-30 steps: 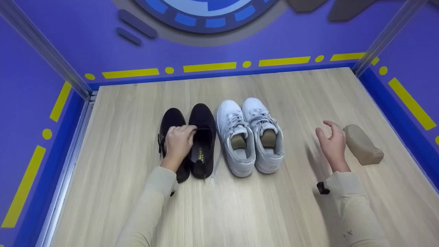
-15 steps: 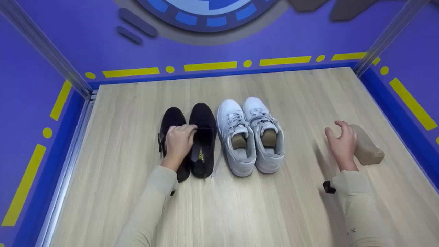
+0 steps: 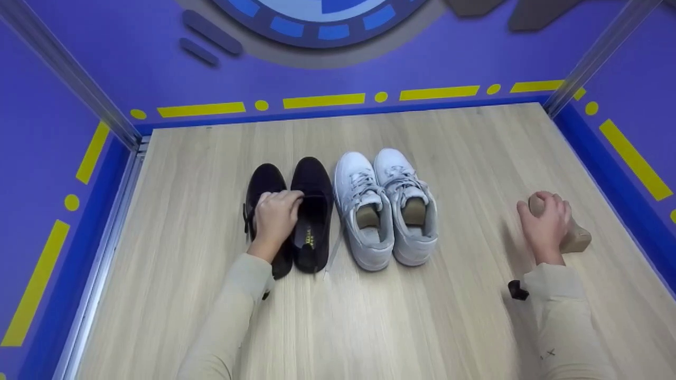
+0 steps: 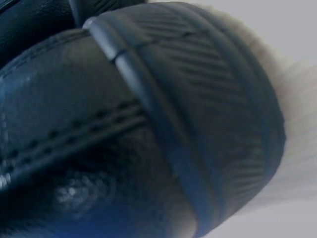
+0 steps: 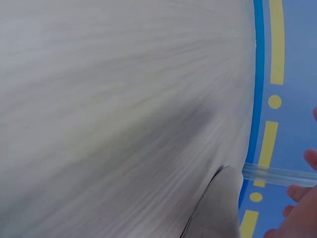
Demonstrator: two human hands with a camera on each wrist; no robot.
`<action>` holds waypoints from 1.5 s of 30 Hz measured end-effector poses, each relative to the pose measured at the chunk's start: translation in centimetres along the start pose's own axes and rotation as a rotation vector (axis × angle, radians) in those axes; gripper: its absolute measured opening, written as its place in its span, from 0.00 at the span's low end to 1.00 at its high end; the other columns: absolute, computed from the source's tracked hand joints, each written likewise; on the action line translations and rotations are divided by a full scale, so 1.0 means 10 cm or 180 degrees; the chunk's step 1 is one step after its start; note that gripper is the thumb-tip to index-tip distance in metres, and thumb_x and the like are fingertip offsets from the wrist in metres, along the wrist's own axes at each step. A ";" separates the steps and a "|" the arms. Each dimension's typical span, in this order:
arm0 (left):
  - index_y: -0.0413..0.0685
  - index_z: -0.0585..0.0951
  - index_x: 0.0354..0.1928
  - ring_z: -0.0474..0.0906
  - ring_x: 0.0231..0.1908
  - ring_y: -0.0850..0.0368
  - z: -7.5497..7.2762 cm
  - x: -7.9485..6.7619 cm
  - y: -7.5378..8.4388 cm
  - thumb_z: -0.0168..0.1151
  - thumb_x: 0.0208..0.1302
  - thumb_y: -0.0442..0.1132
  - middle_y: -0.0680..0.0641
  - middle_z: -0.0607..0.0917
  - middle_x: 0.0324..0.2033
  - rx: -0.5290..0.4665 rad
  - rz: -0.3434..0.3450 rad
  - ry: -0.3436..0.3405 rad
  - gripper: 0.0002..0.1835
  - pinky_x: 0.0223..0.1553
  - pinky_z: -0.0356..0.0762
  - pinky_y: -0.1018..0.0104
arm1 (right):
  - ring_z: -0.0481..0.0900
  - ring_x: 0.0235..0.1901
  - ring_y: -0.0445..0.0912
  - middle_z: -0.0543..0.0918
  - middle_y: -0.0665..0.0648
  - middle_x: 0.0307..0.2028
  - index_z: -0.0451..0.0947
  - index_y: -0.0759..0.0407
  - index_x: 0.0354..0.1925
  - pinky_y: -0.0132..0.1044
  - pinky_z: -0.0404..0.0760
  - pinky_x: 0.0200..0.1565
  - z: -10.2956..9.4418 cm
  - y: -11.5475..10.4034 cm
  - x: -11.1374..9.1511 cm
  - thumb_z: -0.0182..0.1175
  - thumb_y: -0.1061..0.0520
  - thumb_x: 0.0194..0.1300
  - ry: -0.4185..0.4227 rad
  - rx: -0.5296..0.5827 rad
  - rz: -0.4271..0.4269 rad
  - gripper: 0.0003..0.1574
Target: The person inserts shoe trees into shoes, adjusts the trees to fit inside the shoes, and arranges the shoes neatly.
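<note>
My left hand (image 3: 275,217) lies over the left black loafer (image 3: 265,179). Its fingers curl at the inner edges of the pair, and the fingertips reach the opening of the right black loafer (image 3: 312,184). In the left wrist view, a black shoe (image 4: 198,99) fills the picture with its leather and ridged rubber edge; no fingers show there. My right hand (image 3: 546,224) hovers over a beige shoe tree (image 3: 576,240), covering its middle. In the right wrist view, the fingers stand spread and apart from the shoe tree (image 5: 215,208).
White sneakers (image 3: 355,174) stand side by side right of the black pair, each with a beige insert (image 3: 413,211) inside. A loose lace lies between the pairs. Purple panels with yellow marks (image 3: 322,100) and metal posts (image 3: 591,63) border the wooden tabletop (image 3: 465,158).
My right hand has moved right, from beside the shoe tree to above it. My left hand, the black loafers and the sneakers have stayed in place.
</note>
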State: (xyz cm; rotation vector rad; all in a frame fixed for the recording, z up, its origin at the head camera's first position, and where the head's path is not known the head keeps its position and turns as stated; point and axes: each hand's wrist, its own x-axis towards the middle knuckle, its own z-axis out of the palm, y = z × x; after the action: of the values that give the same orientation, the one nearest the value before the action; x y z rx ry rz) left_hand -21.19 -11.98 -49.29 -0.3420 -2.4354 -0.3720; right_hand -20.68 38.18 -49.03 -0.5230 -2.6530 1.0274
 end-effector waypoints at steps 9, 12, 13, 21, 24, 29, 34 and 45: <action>0.52 0.82 0.32 0.80 0.26 0.54 0.00 0.01 0.00 0.60 0.53 0.41 0.52 0.85 0.28 0.0024 0.0002 -0.0020 0.05 0.33 0.70 0.63 | 0.32 0.67 0.59 0.44 0.66 0.67 0.56 0.59 0.63 0.65 0.33 0.59 -0.05 0.12 0.03 0.47 0.45 0.59 -0.0107 -0.0273 0.0169 0.37; 0.53 0.82 0.32 0.80 0.26 0.54 -0.01 0.01 0.01 0.60 0.53 0.41 0.52 0.85 0.28 0.0026 -0.0006 -0.0017 0.05 0.34 0.70 0.63 | 0.31 0.67 0.60 0.42 0.66 0.67 0.53 0.59 0.64 0.66 0.34 0.58 -0.07 0.15 0.03 0.46 0.45 0.60 -0.0143 -0.0377 0.0179 0.38; 0.53 0.82 0.32 0.80 0.26 0.54 -0.01 0.01 0.01 0.60 0.53 0.41 0.53 0.85 0.28 0.0030 -0.0008 -0.0016 0.05 0.34 0.70 0.63 | 0.31 0.67 0.59 0.42 0.66 0.67 0.52 0.60 0.65 0.66 0.34 0.58 -0.08 0.15 0.02 0.46 0.45 0.60 -0.0147 -0.0402 0.0178 0.38; 0.53 0.82 0.31 0.80 0.25 0.54 0.01 0.00 0.01 0.60 0.53 0.40 0.53 0.85 0.27 0.0024 -0.0016 0.0035 0.05 0.33 0.70 0.63 | 0.32 0.67 0.59 0.43 0.66 0.68 0.52 0.62 0.64 0.64 0.35 0.59 -0.16 0.20 0.03 0.46 0.47 0.59 0.0043 -0.0554 0.0275 0.39; 0.53 0.82 0.31 0.80 0.26 0.54 0.01 0.00 0.01 0.60 0.53 0.40 0.53 0.85 0.27 0.0023 -0.0006 0.0044 0.04 0.33 0.70 0.63 | 0.30 0.67 0.61 0.42 0.67 0.67 0.51 0.62 0.65 0.64 0.34 0.59 -0.19 0.23 0.03 0.46 0.47 0.59 0.0048 -0.0611 0.0434 0.39; 0.53 0.83 0.32 0.80 0.26 0.54 0.01 0.00 0.01 0.61 0.52 0.40 0.53 0.85 0.27 0.0015 -0.0003 0.0045 0.05 0.34 0.70 0.63 | 0.32 0.65 0.66 0.43 0.70 0.66 0.48 0.63 0.66 0.65 0.36 0.58 -0.21 0.28 0.02 0.44 0.47 0.60 -0.0018 -0.0583 0.0722 0.41; 0.53 0.83 0.32 0.80 0.26 0.54 0.01 -0.01 0.01 0.60 0.53 0.40 0.53 0.85 0.28 0.0029 -0.0028 0.0020 0.05 0.34 0.70 0.63 | 0.47 0.63 0.64 0.54 0.71 0.63 0.49 0.64 0.65 0.64 0.48 0.55 -0.22 0.31 0.00 0.44 0.47 0.59 0.0052 -0.0566 0.0867 0.41; 0.53 0.83 0.32 0.80 0.27 0.55 0.01 -0.01 0.00 0.60 0.53 0.40 0.54 0.85 0.28 0.0020 -0.0055 0.0014 0.05 0.35 0.71 0.64 | 0.50 0.62 0.66 0.57 0.71 0.61 0.53 0.66 0.63 0.65 0.51 0.53 -0.24 0.34 -0.04 0.44 0.48 0.58 0.0110 -0.0582 0.0954 0.39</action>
State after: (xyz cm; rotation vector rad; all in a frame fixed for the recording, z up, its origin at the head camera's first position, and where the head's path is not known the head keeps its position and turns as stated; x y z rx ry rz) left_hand -21.14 -11.94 -49.41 -0.3172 -2.4361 -0.3720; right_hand -18.63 41.79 -49.71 -0.9924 -2.7068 0.8420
